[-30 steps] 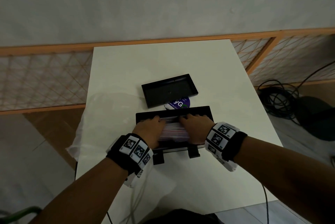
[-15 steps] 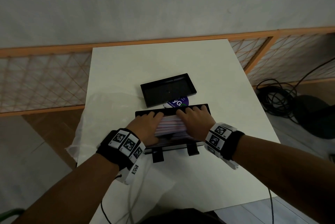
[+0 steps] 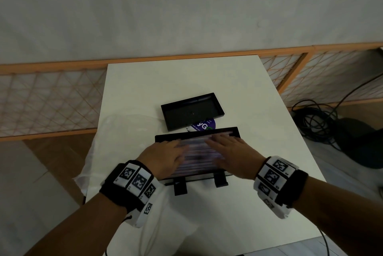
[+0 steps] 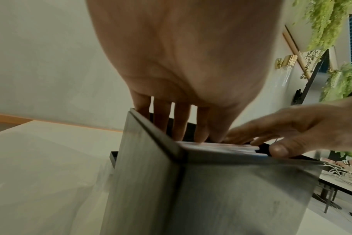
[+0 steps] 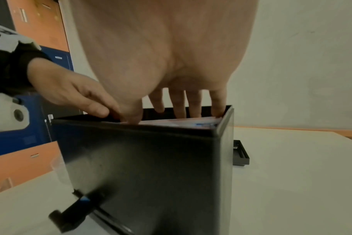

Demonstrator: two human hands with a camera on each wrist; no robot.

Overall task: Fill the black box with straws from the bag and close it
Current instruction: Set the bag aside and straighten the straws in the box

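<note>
Both hands [image 3: 165,157] [image 3: 232,152] flattened, seemingly pressing straws [image 3: 196,152] in box [image 3: 226,130].

- I see the black box [image 3: 232,131] open, packed near its rim with blurred, seemingly pink-striped straws [image 3: 196,152].
- Its lid [image 3: 192,110] lies inside-up at 12 o'clock.
- The clear bag [image 3: 91,152] at 9 o'clock.

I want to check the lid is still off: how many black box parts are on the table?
2. The black box holding the straws stands near the table's front edge, under both hands; its lid lies open side up just behind it. Nothing suggests a hidden third.
</note>
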